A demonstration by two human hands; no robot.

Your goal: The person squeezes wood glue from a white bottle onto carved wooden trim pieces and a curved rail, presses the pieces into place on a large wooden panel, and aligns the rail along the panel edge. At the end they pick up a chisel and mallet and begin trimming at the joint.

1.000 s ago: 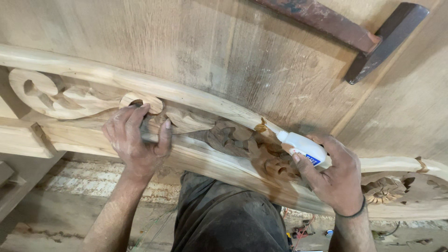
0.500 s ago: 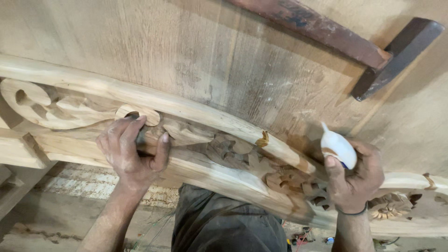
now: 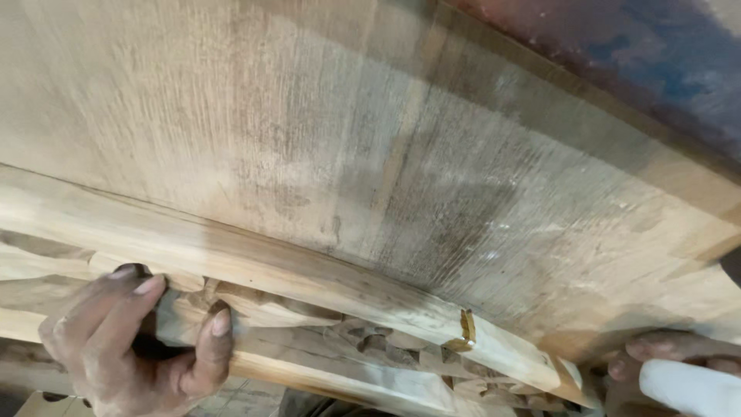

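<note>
We see our left hand [image 3: 131, 344] at the lower left, curled around the pale carved wooden rail with pierced scrollwork [image 3: 324, 324]. Its fingers are half closed, hooked over the upper edge of the carving, with the thumb pressed against the face of the carving below them, so the hand grips the rail rather than lying flat on it. Our right hand [image 3: 656, 363] shows only partly at the lower right, at the far end of the same rail. Its fingers are wrapped around a white plastic squeeze bottle [image 3: 691, 390], holding it closed in the fist. An amber bead of glue [image 3: 467, 328] sits on the rail between the two hands, nearer the right one. Above the rail lies the broad, light brown wooden panel [image 3: 370, 131], touching the rail's upper edge.
</note>
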